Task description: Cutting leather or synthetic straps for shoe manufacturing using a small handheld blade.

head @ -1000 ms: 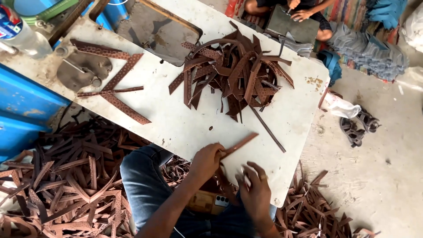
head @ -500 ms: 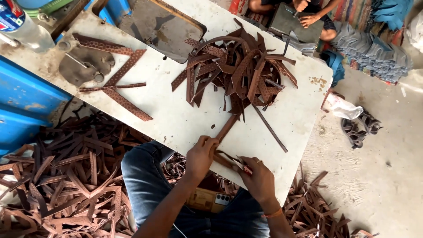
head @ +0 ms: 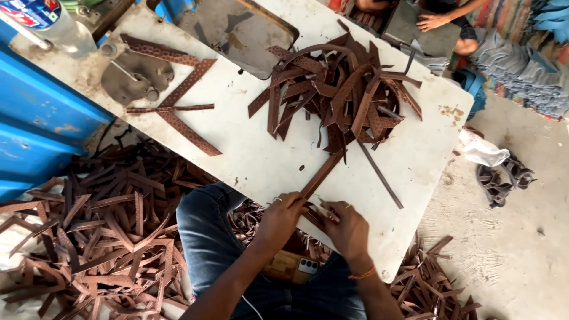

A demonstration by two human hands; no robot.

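Note:
At the near edge of a white table (head: pixel 261 148), my left hand (head: pixel 283 218) grips the near end of a long brown leather strip (head: pixel 323 173) that points up toward the pile. My right hand (head: pixel 347 225) is closed beside it, on the same strip's end, with a small thin tool or trimmed sliver showing between the fingers. A tangled pile of brown strips (head: pixel 341 95) lies at the table's far middle.
Cut strips (head: pixel 101 237) cover the floor at left and right (head: pixel 432 284). Perforated strips and a sole-shaped template (head: pixel 133 77) lie at the table's left. A blue metal surface (head: pixel 35 130) stands at far left. Sandals (head: pixel 501 178) lie on the concrete. Another person's hand (head: pixel 431 22) shows at top.
The strip held up off the table edge one second ago now lies flat on the table, pointing at the pile. Both hands have closed together on its near end.

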